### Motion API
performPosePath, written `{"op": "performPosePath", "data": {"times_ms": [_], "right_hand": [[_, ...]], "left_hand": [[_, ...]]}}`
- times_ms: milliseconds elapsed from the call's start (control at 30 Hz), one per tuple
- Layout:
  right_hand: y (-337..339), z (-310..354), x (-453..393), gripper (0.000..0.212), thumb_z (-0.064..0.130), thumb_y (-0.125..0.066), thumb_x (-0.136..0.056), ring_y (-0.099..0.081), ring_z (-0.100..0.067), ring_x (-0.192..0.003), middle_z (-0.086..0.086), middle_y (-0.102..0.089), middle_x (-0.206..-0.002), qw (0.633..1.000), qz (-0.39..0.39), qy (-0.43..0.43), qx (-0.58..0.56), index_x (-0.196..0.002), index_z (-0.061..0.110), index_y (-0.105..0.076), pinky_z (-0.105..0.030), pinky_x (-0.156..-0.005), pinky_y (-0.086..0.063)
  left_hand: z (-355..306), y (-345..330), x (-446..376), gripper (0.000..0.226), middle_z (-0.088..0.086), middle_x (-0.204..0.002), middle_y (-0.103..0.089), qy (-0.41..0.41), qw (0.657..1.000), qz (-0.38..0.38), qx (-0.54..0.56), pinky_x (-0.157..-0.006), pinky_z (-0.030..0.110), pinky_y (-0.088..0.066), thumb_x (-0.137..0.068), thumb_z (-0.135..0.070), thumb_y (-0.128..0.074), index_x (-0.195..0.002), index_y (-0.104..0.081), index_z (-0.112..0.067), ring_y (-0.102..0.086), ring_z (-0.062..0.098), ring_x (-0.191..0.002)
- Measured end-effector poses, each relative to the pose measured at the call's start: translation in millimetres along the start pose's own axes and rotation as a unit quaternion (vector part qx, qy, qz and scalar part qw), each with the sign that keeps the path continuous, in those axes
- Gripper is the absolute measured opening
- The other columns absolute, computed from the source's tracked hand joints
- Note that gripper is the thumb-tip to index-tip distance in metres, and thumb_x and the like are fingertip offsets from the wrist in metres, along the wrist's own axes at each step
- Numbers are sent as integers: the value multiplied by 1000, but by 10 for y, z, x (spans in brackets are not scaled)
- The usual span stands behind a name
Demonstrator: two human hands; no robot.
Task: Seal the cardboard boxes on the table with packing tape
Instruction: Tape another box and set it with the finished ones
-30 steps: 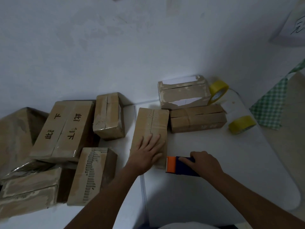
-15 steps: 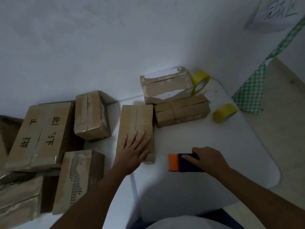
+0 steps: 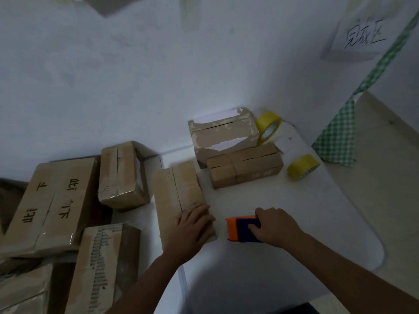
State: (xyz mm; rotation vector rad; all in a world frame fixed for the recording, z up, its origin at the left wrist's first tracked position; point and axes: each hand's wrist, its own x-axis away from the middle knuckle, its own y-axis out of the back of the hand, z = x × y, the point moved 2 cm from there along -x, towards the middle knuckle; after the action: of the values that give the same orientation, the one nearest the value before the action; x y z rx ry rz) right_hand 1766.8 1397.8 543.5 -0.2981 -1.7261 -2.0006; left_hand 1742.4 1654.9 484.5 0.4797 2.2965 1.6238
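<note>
A long cardboard box (image 3: 176,189) lies on the white table (image 3: 306,211), its top seam running away from me. My left hand (image 3: 192,225) rests on its near end, fingers bent over the right edge. To the right, my right hand (image 3: 274,225) grips a blue and orange tape dispenser (image 3: 240,230) that sits on the table, orange end toward the box. Two yellow tape rolls stand at the back right, one (image 3: 268,126) by the wall and one (image 3: 302,166) nearer.
Two boxes (image 3: 223,134) (image 3: 244,165) sit at the back of the table. More boxes (image 3: 122,173) (image 3: 52,200) (image 3: 102,264) crowd the left side. A green checked cloth (image 3: 337,137) hangs at right, under a paper sign (image 3: 360,39) on the wall.
My left hand has gone from flat with spread fingers on the box top to fingers drawn together over the box's near right edge. My right hand stays on the dispenser.
</note>
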Motion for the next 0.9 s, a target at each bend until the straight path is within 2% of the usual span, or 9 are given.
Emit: {"op": "performPosePath", "data": {"times_ms": [133,233,367,500,667,767,900], "right_hand": [[-5,50,31,29,50,-40,-96,-50,-21,-80,-4,-61,-101,1000,-3,1,24,-94,20,-41,-29,-69,-32],[-32,123,47,36,49,-38,-99,-58,-23,-94,-5,-62,-110,999,-12,-1,38,-108,16,-49,-28,-72,-32],[-70,188,44,42,50,-36,-100,-59,-22,-98,-6,-62,-112,999,-18,-11,42,-114,14,-50,-27,-73,-31],[-117,166,16,46,53,-39,-98,-59,-24,-98,-8,-60,-113,1000,6,-30,-4,-114,11,-52,-27,-70,-34],[-118,178,-35,40,53,-43,-97,-54,-19,-80,-8,-62,-105,998,4,-36,-41,-97,14,-54,-27,-64,-38],[-41,-31,-54,45,49,-41,-99,-62,-23,-90,-9,-63,-107,996,-15,-88,-3,-107,8,-58,-27,-65,-38],[-120,-312,-76,39,45,-42,-100,-63,-24,-93,-9,-64,-108,992,-50,-112,-1,-111,9,-52,-30,-69,-41]], "left_hand": [[-14,-88,16,24,-8,-148,-36,13,1000,-11,-9,-101,42,-31,-95,-51,-44,-115,-52,-44,-27,20,-139],[-62,-91,21,23,-7,-147,-36,27,999,-29,-18,-99,41,-31,-94,-50,-44,-115,-52,-44,-29,21,-136],[-64,-98,25,23,-6,-146,-40,30,999,-33,-17,-98,42,-34,-95,-52,-43,-113,-53,-43,-29,21,-136],[-58,-113,24,24,-5,-146,-41,27,999,-30,-13,-100,42,-32,-96,-52,-41,-114,-54,-41,-29,21,-137],[-70,-98,26,26,-6,-147,-40,31,999,-24,-2,-100,41,-29,-96,-53,-41,-116,-53,-41,-27,20,-138],[-75,-77,33,24,-7,-148,-39,39,999,-24,5,-98,39,-28,-96,-53,-41,-115,-53,-43,-26,18,-137],[-55,-82,30,26,-8,-150,-38,39,999,-15,12,-100,40,-27,-97,-53,-40,-116,-55,-42,-24,18,-139]]}}
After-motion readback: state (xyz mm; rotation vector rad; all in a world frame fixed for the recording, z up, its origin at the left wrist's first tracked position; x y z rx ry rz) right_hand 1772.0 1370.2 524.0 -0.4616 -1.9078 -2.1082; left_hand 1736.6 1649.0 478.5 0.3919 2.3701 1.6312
